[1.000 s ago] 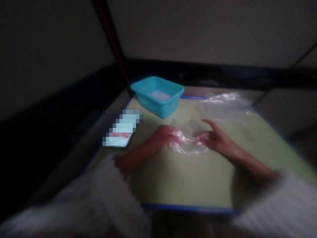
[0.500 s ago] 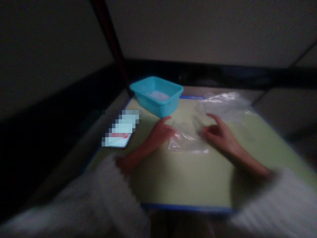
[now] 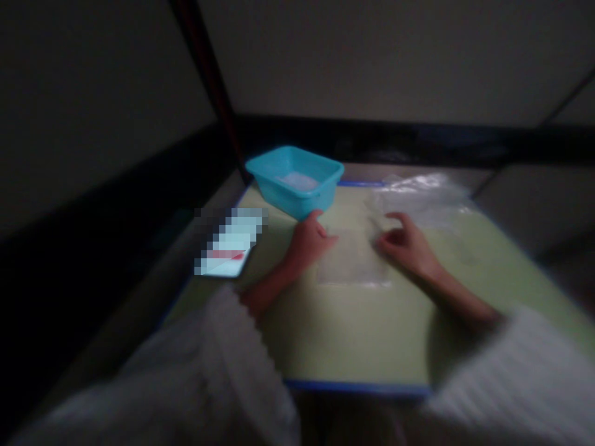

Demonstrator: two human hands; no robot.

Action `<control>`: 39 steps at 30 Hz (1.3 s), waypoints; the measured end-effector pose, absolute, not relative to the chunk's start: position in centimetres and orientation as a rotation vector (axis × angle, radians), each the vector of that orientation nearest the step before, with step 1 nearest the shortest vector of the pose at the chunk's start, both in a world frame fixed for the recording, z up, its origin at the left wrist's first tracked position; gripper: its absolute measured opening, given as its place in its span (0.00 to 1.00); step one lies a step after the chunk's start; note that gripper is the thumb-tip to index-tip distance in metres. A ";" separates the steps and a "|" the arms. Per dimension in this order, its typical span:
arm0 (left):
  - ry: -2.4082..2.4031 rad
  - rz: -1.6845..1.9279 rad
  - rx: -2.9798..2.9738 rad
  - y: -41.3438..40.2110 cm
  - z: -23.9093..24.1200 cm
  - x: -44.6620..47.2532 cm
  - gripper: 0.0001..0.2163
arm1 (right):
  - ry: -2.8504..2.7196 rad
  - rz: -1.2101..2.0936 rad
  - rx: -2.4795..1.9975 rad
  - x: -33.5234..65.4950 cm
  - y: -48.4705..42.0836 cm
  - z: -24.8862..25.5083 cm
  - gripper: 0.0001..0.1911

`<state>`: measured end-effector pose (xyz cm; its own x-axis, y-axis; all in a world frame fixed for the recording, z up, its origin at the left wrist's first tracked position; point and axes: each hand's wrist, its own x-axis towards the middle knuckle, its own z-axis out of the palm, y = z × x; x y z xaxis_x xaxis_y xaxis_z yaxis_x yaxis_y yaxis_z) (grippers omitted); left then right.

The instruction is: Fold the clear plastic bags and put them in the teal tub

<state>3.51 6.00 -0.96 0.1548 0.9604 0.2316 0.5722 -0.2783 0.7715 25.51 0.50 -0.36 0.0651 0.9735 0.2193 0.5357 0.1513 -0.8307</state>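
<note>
A small clear plastic bag [image 3: 353,260] lies flat on the pale yellow-green table [image 3: 357,334], between my hands. My left hand [image 3: 309,241] is at the bag's upper left corner, thumb and fingers apart, holding nothing that I can see. On the bag's right side is my right hand [image 3: 409,244], its index finger raised and curved while the thumb and other fingers are pinched together. A blurred, greyish see-through sliver [image 3: 374,228] shows at that pinch; what it is I cannot make out.
A turquoise plastic basket [image 3: 297,201] with whitish clear material [image 3: 300,181] inside stands at the back left. Crumpled clear plastic [image 3: 423,192] lies at the back right. A lit phone [image 3: 232,244], partly pixelated, rests at the left edge. The table has a blue rim [image 3: 357,388].
My left hand has shifted slightly right and up, its thumb now away from the bag's glossy corner. The bag looks flatter, with fewer bright creases. My right hand has barely moved.
</note>
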 end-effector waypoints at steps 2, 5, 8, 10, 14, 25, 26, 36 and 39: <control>1.474 0.961 1.960 6.0 -1.0 3.7 0.22 | -1.587 0.663 -1.493 25.4 0.5 -0.3 0.32; 1.486 0.954 1.991 6.1 -1.1 3.8 0.18 | -1.593 0.654 -1.499 25.4 0.5 -0.4 0.31; 1.466 0.980 1.958 6.4 -1.1 3.9 0.17 | -1.574 0.689 -1.486 25.5 0.6 -0.4 0.31; 1.455 1.000 1.925 6.5 -1.0 4.0 0.16 | -1.535 0.740 -1.459 25.5 0.7 -0.3 0.31; 1.445 1.032 1.885 6.8 -1.0 3.9 0.15 | -1.466 0.825 -1.411 25.5 0.8 -0.3 0.32; 1.481 0.989 1.913 6.8 -1.5 3.1 0.18 | -1.610 0.689 -1.422 26.2 1.1 -1.2 0.27; 1.482 0.985 1.915 6.9 -1.5 3.0 0.18 | -1.625 0.675 -1.417 26.2 1.1 -1.2 0.26; 1.522 0.941 1.949 6.5 -1.2 2.5 0.18 | -1.618 0.695 -1.438 25.9 0.8 -0.7 0.25; 1.531 0.929 1.963 6.4 -1.3 2.5 0.18 | -1.569 0.753 -1.427 25.9 0.6 -0.4 0.26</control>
